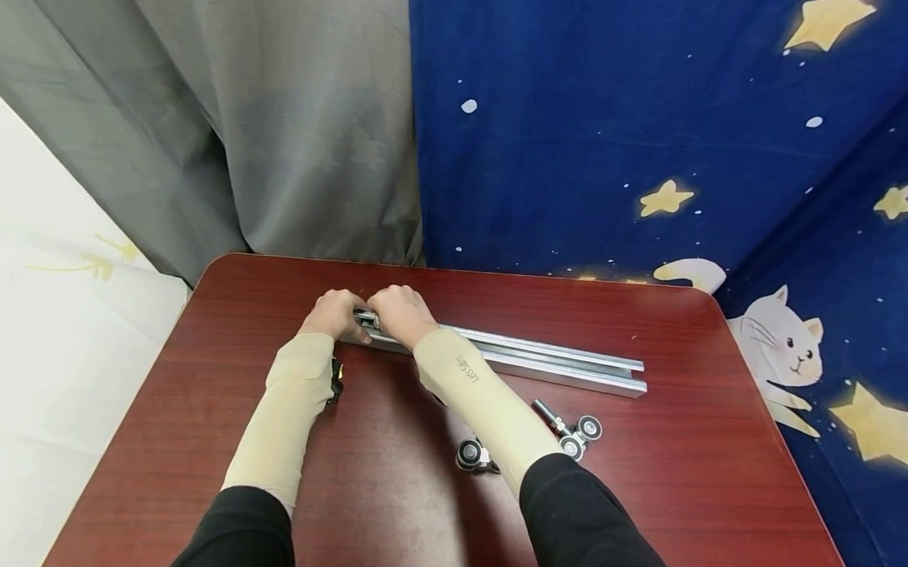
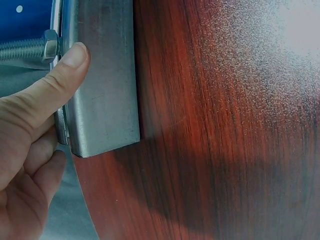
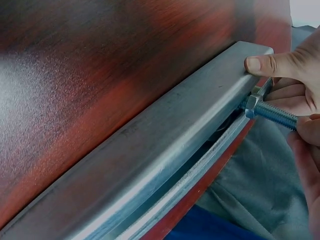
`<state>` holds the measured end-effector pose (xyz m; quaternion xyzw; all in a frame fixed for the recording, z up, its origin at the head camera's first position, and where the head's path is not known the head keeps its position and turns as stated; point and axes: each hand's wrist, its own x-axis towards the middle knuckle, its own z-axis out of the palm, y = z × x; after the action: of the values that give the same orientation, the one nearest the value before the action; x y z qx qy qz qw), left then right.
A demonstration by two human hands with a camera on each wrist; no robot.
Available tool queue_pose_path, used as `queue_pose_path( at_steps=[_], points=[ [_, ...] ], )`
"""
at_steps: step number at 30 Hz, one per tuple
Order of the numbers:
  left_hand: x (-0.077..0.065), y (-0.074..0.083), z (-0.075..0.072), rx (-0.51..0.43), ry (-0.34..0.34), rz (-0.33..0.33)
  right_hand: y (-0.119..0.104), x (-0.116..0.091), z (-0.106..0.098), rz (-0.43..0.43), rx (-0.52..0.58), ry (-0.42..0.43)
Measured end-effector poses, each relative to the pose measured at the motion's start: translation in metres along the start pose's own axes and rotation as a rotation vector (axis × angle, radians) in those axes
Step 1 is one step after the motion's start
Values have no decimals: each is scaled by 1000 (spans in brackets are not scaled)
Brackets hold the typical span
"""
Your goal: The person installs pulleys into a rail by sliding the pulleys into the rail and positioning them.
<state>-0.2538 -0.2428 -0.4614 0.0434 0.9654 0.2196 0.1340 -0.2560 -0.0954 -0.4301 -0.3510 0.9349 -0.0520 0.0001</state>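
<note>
Bolt [image 3: 276,115], end hidden by right hand [image 1: 402,313]

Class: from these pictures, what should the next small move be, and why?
Probably slide the bolt a little along the rail, away from the end the left hand holds: the right hand pinches the bolt, which stands out of the slot close to that end.
</note>
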Motion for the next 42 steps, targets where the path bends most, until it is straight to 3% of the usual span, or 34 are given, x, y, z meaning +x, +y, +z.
queue_pose_path(
  at_steps=[13,22,42],
  points=[
    [-7,-9,-1,21,10,12,10,-8,1,-45,11,15],
    [-4,-6,0,32,13,16,18,-14,-2,-52,-10,20],
    [0,-3,2,21,11,24,45,-38,-9,-66,80,18]
  ],
)
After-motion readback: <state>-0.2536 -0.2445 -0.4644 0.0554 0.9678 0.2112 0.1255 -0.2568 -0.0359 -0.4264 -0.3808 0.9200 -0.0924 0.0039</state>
